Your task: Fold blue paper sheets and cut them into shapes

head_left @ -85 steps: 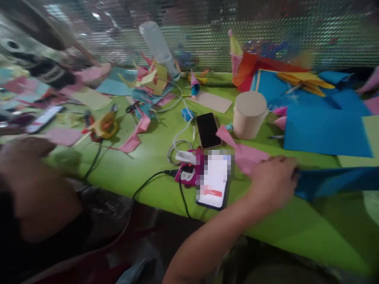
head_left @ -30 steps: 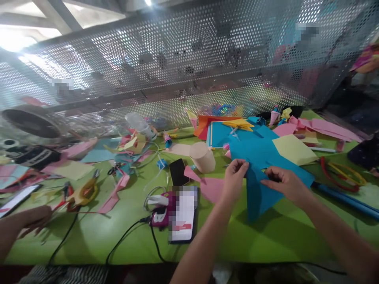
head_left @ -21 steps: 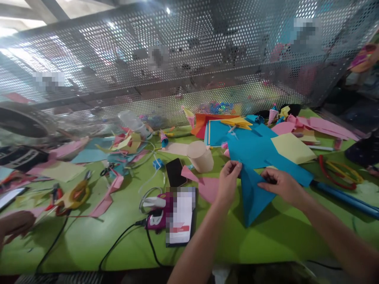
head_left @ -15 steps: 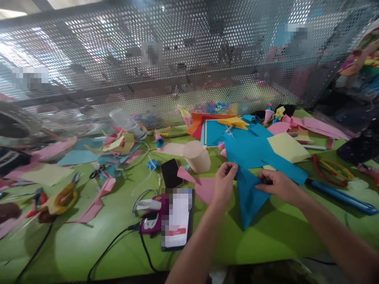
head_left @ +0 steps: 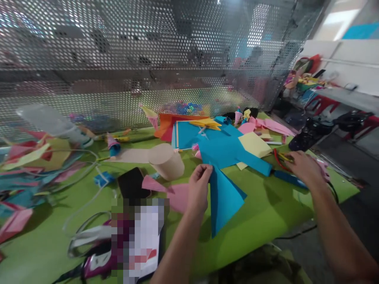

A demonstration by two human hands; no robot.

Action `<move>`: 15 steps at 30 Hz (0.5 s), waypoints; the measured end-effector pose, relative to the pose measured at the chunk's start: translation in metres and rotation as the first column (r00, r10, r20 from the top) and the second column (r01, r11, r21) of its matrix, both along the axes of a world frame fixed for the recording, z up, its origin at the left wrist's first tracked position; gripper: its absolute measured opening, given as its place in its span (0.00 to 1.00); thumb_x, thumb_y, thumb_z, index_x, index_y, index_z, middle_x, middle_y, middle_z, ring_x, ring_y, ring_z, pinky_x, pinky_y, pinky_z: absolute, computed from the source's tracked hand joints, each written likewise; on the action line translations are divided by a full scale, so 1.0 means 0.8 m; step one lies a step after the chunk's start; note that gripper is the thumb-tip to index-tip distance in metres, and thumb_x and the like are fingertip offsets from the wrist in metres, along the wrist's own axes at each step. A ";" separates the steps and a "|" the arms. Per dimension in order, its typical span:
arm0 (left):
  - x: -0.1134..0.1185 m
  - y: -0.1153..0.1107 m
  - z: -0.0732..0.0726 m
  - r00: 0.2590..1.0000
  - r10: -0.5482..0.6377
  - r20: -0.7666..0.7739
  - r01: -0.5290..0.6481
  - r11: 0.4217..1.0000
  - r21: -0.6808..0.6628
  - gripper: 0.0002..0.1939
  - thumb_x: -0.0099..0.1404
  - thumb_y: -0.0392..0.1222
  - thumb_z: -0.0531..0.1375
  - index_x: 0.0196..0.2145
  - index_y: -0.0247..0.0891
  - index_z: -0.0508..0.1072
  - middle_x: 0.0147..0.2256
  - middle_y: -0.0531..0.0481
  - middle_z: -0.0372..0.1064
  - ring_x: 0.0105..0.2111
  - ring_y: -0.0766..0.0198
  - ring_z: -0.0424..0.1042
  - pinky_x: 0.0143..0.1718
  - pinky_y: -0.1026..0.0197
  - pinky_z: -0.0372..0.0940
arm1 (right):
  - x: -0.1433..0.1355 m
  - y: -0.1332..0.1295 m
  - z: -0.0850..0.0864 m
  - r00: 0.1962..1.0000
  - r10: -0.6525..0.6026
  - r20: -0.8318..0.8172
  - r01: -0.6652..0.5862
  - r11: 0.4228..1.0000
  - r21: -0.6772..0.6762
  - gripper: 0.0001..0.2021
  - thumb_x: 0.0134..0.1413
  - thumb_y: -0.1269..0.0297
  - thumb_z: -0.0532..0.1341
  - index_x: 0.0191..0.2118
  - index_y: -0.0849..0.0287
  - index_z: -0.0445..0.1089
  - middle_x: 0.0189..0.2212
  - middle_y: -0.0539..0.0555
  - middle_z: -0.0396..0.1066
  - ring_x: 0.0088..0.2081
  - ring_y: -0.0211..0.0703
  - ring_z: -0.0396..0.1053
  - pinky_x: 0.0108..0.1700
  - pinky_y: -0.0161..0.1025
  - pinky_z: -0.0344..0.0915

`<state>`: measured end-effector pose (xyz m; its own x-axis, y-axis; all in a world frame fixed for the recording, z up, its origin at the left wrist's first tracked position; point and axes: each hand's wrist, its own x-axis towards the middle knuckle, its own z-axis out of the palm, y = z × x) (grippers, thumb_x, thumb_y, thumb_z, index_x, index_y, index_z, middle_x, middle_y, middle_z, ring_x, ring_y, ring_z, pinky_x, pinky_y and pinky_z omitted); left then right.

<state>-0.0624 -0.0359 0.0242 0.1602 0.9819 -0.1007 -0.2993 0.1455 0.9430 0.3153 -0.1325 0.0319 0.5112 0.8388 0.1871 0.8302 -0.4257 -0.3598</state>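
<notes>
My left hand [head_left: 200,187] pinches the top edge of a folded sheet of blue paper [head_left: 226,203], which hangs in a pointed shape above the green table. Away to the right, my right hand [head_left: 308,167] has its fingers bent over the yellow part of what look like scissors [head_left: 276,159] with red and yellow handles. Their blades are hidden. A blue utility knife [head_left: 288,177] lies just in front of this hand, partly behind the forearm.
A beige paper roll [head_left: 166,161], a dark phone [head_left: 134,184], a lit phone [head_left: 146,240] and a purple glue gun [head_left: 99,264] with its cord lie leftward. Blue sheets [head_left: 220,148] and yellow paper [head_left: 255,145] lie behind. A perforated metal panel [head_left: 133,85] stands at the back.
My right hand has left the blue paper and moved right to the red and yellow handles. My left hand still holds the paper, which has swung open. The view has turned right.
</notes>
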 end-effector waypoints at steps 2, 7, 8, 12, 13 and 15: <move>0.001 -0.001 0.001 1.000 -0.012 -0.005 0.012 1.000 -0.007 0.21 0.57 0.58 0.74 0.30 0.39 0.72 0.28 0.55 0.60 0.30 0.66 0.57 0.31 0.65 0.54 | 0.017 0.001 -0.002 1.000 -0.001 0.027 0.002 0.998 -0.067 0.14 0.53 0.65 0.66 0.46 0.60 0.78 0.46 0.68 0.76 0.40 0.56 0.72 0.41 0.47 0.59; 0.000 -0.002 0.003 1.000 -0.023 -0.005 0.023 1.000 -0.011 0.21 0.56 0.57 0.73 0.30 0.39 0.72 0.28 0.54 0.61 0.30 0.65 0.57 0.31 0.64 0.53 | 0.029 0.008 -0.003 0.998 0.027 0.051 -0.020 0.990 -0.141 0.20 0.51 0.67 0.67 0.52 0.56 0.77 0.43 0.64 0.78 0.34 0.49 0.70 0.37 0.45 0.54; 0.000 -0.002 0.003 1.000 -0.020 -0.007 0.020 1.000 -0.008 0.21 0.56 0.57 0.73 0.30 0.39 0.72 0.28 0.54 0.60 0.30 0.65 0.57 0.31 0.64 0.53 | 0.030 0.007 -0.002 0.998 0.023 0.060 -0.015 0.990 -0.137 0.21 0.52 0.66 0.67 0.53 0.55 0.76 0.42 0.63 0.78 0.33 0.48 0.69 0.36 0.45 0.53; 0.000 -0.001 0.002 1.000 -0.020 -0.019 0.020 1.000 -0.004 0.21 0.57 0.58 0.73 0.30 0.39 0.72 0.28 0.55 0.60 0.30 0.66 0.57 0.31 0.64 0.54 | 0.044 -0.006 0.003 0.997 -0.021 0.079 0.029 0.994 -0.102 0.22 0.51 0.65 0.67 0.54 0.55 0.75 0.40 0.64 0.78 0.30 0.46 0.66 0.35 0.46 0.50; 0.000 -0.001 0.002 1.000 -0.020 -0.018 0.020 1.000 -0.006 0.21 0.56 0.58 0.73 0.30 0.39 0.72 0.28 0.55 0.61 0.30 0.66 0.57 0.31 0.64 0.54 | 0.049 -0.012 0.005 0.997 -0.029 0.071 0.036 0.995 -0.091 0.23 0.50 0.65 0.68 0.54 0.55 0.75 0.40 0.64 0.78 0.30 0.47 0.66 0.35 0.46 0.51; 0.000 -0.001 0.001 1.000 -0.021 -0.010 0.021 1.000 -0.009 0.21 0.56 0.58 0.73 0.30 0.39 0.72 0.28 0.55 0.61 0.30 0.66 0.58 0.31 0.65 0.54 | 0.059 -0.025 0.010 0.999 -0.034 0.034 0.036 0.997 -0.064 0.22 0.47 0.65 0.68 0.52 0.55 0.76 0.38 0.63 0.78 0.30 0.48 0.67 0.35 0.46 0.53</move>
<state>-0.0621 -0.0363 0.0248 0.1797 0.9774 -0.1115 -0.2861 0.1604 0.9447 0.3624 -0.1523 0.0398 0.5351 0.8312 0.1506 0.8253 -0.4764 -0.3032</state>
